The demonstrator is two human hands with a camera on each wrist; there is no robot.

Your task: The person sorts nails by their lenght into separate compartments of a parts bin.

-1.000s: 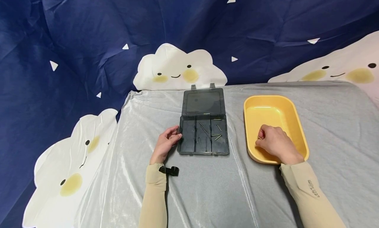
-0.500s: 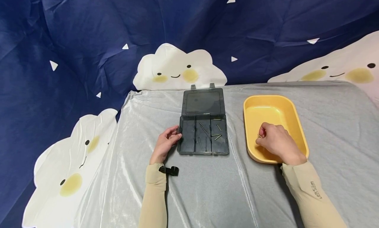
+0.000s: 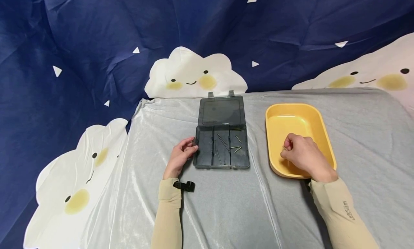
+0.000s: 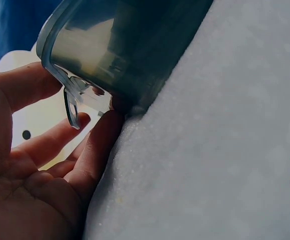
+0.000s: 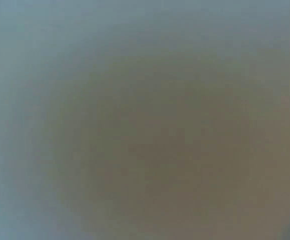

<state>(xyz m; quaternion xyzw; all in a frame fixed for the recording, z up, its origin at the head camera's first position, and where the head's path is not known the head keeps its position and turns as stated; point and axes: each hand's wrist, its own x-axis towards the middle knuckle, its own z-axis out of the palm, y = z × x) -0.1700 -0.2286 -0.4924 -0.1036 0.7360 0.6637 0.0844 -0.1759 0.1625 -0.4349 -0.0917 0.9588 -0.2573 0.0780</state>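
In the head view, my left hand (image 3: 179,157) rests against the left side of a dark see-through compartment box (image 3: 203,164), its lid folded back. The left wrist view has fingertips right at the box's (image 4: 150,45) corner, beside a clear latch (image 4: 71,107). Thin nail-like metal pieces (image 3: 219,157) lie in the box's middle compartment, and brass-coloured ones (image 3: 237,150) in the right one; the left compartment shows none. My right hand (image 3: 304,153), inside the yellow tray (image 3: 326,141), pinches a small pale yellowish piece between thumb and forefinger, mostly hidden.
A grey velvety cloth (image 3: 226,206) covers the table under box and tray. Behind it hangs a dark blue backdrop (image 3: 200,22) with smiling clouds and white triangles. My left wrist wears a black strap (image 3: 185,185). The right wrist view is only blur.
My right hand has shifted slightly to the right within the tray, its fingertips still pinched together. The left hand and the box keep their places.
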